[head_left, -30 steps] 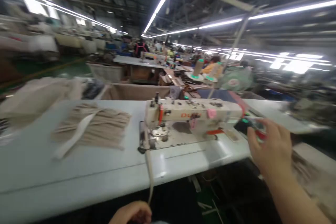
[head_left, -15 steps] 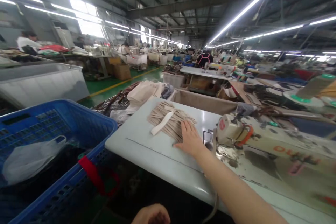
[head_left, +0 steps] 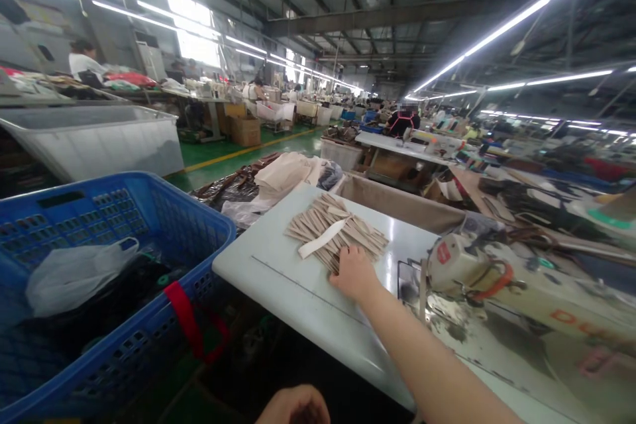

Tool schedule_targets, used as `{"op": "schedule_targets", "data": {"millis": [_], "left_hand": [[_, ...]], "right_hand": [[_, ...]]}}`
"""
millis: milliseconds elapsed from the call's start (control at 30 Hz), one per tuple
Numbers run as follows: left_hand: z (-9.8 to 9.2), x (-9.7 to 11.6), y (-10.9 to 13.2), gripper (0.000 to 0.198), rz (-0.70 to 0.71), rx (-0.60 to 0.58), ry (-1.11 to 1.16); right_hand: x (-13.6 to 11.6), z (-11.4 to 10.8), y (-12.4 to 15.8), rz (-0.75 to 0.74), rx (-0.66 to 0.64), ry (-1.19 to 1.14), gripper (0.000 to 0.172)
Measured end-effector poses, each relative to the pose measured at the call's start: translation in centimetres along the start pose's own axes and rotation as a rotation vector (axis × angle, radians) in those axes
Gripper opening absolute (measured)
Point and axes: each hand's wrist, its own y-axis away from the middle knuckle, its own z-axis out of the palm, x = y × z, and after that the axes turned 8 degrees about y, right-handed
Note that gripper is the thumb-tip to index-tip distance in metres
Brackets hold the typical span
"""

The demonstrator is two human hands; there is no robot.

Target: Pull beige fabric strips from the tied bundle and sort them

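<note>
A pile of thin beige strips (head_left: 318, 222) lies on the white sewing table (head_left: 278, 278), with a wider white strip (head_left: 324, 238) across its top. My right hand (head_left: 355, 273) is at the pile's near right edge, its fingers curled down onto the strips; whether it pinches any is hidden. At the bottom of the view, my left hand (head_left: 294, 405) is in front of the table edge, its fingers curved inward. Its fingertips and anything inside them are hidden. The sewing machine (head_left: 527, 291) stands right of my right hand.
A blue basket (head_left: 199, 225) with a white bag (head_left: 74, 278) and a red strap (head_left: 186, 321) stands at the left. Behind the table are a fabric pile (head_left: 285, 175) and a beige-lined bin (head_left: 407, 202). Other people sit farther back.
My right hand's fingers, stretched out flat before, have curled at the strips' edge. The strips look more spread. The view has shifted slightly left, and my left hand remains low.
</note>
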Motion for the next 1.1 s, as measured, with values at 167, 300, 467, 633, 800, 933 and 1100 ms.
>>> {"op": "schedule_targets", "data": {"millis": [167, 300, 467, 633, 800, 933, 1100], "left_hand": [[1.0, 1.1, -0.9, 0.050, 0.094, -0.024, 0.072], [1.7, 1.7, -0.6, 0.045, 0.104, -0.025, 0.094], [2.4, 3.4, -0.9, 0.037, 0.153, 0.021, 0.067], [2.2, 6.4, -1.8, 0.027, 0.326, 0.094, 0.066], [0.1, 8.0, -4.1, 0.046, 0.502, 0.210, -0.086], [-2.6, 8.9, -7.5, 0.059, 0.510, 0.311, -0.110], [-5.3, 10.2, -10.9, 0.081, 0.481, 0.399, -0.056]], "right_hand": [[-1.5, 0.1, 0.5, 0.044, -0.005, 0.039, 0.037], [-0.5, -0.1, 0.0, 0.042, -0.047, 0.000, 0.041], [-0.1, -0.3, 0.0, 0.040, -0.118, -0.060, 0.034], [-1.2, -0.3, 1.2, 0.075, -0.079, -0.093, 0.033], [-0.5, -1.6, 2.2, 0.113, -0.060, -0.223, 0.036], [1.7, -3.1, 2.8, 0.163, -0.135, -0.454, 0.028], [3.9, -3.0, 5.9, 0.229, -0.320, -0.933, 0.011]]}}
